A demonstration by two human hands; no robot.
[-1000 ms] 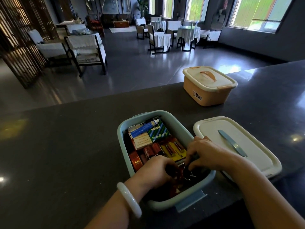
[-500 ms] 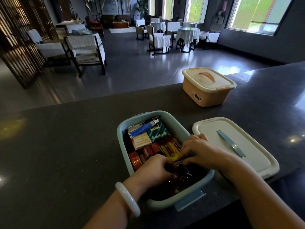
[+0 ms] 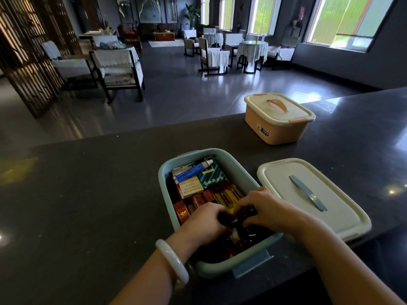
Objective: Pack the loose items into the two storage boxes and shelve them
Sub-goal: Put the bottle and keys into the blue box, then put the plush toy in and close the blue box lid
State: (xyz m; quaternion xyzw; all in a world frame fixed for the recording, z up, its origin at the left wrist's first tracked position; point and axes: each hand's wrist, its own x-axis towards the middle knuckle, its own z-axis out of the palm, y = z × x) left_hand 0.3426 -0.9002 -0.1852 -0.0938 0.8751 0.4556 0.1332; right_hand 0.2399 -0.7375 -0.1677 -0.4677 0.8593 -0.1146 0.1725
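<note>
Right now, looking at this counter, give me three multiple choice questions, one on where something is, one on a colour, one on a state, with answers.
1. Where does the loose white lid lie?
A. On the counter, right of the blue box
B. On the blue box
C. On the floor

2. What colour is the closed box farther back?
A. Green
B. Peach orange
C. Black

3. What are the left hand and right hand doing?
A. Resting flat on the counter
B. Lifting the lid
C. Reaching into the open blue box

Answers: 1 A, the lid sits beside the box on the counter. 2 B, its walls are peach orange. 3 C, both hands curl over dark items inside.
</note>
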